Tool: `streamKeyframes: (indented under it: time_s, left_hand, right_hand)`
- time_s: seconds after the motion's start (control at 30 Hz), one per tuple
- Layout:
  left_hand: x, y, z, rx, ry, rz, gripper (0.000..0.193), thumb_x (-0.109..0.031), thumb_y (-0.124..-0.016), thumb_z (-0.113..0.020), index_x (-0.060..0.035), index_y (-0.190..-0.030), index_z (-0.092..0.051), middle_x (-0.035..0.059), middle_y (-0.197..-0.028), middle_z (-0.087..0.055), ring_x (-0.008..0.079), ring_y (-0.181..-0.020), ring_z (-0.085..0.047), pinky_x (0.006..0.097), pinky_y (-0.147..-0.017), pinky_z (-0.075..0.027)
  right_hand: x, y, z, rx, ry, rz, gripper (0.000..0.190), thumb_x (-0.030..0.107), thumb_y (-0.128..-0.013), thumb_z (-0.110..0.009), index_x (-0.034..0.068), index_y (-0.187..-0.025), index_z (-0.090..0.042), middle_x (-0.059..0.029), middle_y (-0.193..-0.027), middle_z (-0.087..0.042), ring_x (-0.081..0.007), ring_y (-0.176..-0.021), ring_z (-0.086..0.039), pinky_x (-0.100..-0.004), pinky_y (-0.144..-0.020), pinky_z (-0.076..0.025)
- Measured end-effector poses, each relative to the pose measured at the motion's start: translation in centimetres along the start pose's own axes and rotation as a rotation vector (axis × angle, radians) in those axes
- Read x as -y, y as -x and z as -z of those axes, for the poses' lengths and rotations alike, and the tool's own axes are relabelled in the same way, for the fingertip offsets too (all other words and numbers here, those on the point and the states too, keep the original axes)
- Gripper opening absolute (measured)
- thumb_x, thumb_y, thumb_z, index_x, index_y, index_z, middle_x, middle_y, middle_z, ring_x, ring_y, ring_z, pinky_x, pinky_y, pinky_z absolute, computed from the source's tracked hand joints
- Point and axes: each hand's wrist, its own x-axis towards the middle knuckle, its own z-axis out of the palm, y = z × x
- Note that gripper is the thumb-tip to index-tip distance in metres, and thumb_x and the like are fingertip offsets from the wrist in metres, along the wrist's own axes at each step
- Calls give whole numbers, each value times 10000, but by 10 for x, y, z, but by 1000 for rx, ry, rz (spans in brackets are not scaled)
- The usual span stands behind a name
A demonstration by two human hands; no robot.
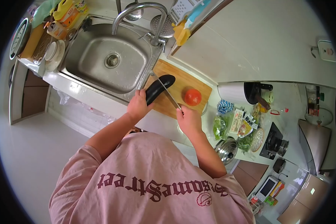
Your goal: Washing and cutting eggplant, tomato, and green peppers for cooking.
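Observation:
A dark, glossy eggplant (156,90) lies slantwise on a wooden cutting board (172,70). My left hand (138,104) grips its near end at the board's left edge. In my right hand (189,119) is the handle of a kitchen knife (169,95), mostly hidden by the fingers. The blade, seen nearly edge-on, crosses over the eggplant towards its far end; whether it touches the skin I cannot tell. A red tomato (193,97) rests on the right part of the board, just beyond my right hand.
Left of the board is a steel sink (95,56) with a curved faucet (140,5). Stacked dishes (55,54) and bottles stand at the sink's left. Bagged green vegetables (220,126), a pot lid (226,150) and a knife block (250,93) are at the right.

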Motion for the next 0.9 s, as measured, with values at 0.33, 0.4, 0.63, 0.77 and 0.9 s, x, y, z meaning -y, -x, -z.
streamKeyframes:
  time_s: [0.33, 0.4, 0.63, 0.77, 0.9]
  left_hand:
    - [2, -7, 3, 26, -37, -59, 653, -247, -744, -782, 23, -1228, -437, 247, -1118, -527, 430, -977, -602, 472, -829, -516]
    - [1, -7, 5, 30, -44, -65, 628, -238, -747, -781, 25, -1201, -435, 248, -1117, -527, 424, -974, -603, 463, -835, -514]
    - [-8, -7, 5, 57, -173, -42, 617, -294, -751, -779, 17, -1165, -442, 210, -1083, -549, 371, -959, -617, 437, -828, -512]
    - [-3, -8, -3, 17, -262, -79, 647, -302, -751, -773, 14, -1205, -438, 204, -1082, -555, 375, -941, -621, 440, -811, -512]
    - [-1, -7, -7, -17, -271, -93, 651, -316, -748, -773, 16, -1201, -442, 188, -1057, -563, 360, -943, -619, 439, -818, -498]
  right_hand:
    - [10, -3, 4, 111, 19, -63, 186, 243, -901, -578, 84, -942, -664, -174, -684, -629, -381, -661, -619, -478, -596, -476]
    - [13, -4, 6, 177, 56, -99, 224, 248, -904, -562, 120, -1039, -686, -170, -737, -658, -372, -708, -640, -480, -639, -502]
    - [22, -5, 4, 176, 92, -107, 195, 236, -909, -548, 101, -978, -669, -171, -755, -662, -382, -730, -642, -493, -658, -503]
    - [34, -11, 7, 206, 122, -125, 197, 232, -912, -543, 68, -912, -653, -176, -763, -663, -393, -742, -641, -502, -670, -502]
    - [40, -25, 6, 250, 128, -119, 230, 248, -922, -531, 51, -895, -648, -199, -765, -648, -411, -737, -623, -512, -665, -486]
